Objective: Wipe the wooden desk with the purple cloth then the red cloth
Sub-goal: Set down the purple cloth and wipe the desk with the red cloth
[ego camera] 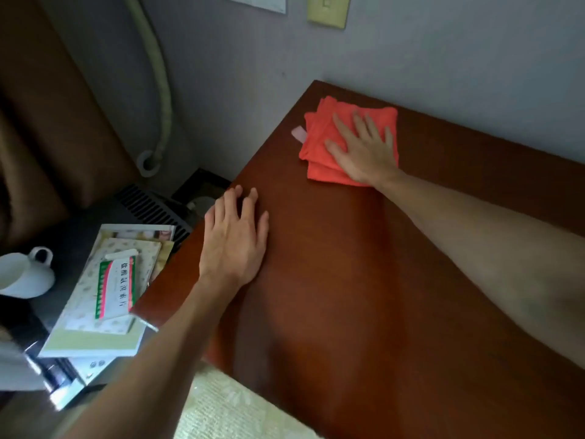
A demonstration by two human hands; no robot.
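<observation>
Stage: I judge this to be the second part of the job, the red cloth pass; the purple cloth is nowhere in view, so I cannot confirm from here that its pass was completed.
Red cloth: the red cloth (329, 137) lies folded near the far left corner of the surface (332, 264), close to the wall.
Right hand: my right hand (364, 147) lies flat on the red cloth, fingers (359, 122) straight and spread, pressing down and gripping nothing.
Left hand: my left hand (234, 236) rests palm down on the bare wood by the left edge, fingers extended, holding nothing; it appears to brace me.
Surface condition: the wood shows an even sheen; no dust or streaks can be made out.
Remaining: the broad near and right portions lie well apart from the cloth; I judge most of this pass still to be done.
Adjacent items: a white cup (22, 274) and a stack of booklets (110, 286) sit on the dark stand to the left, off the surface.
</observation>
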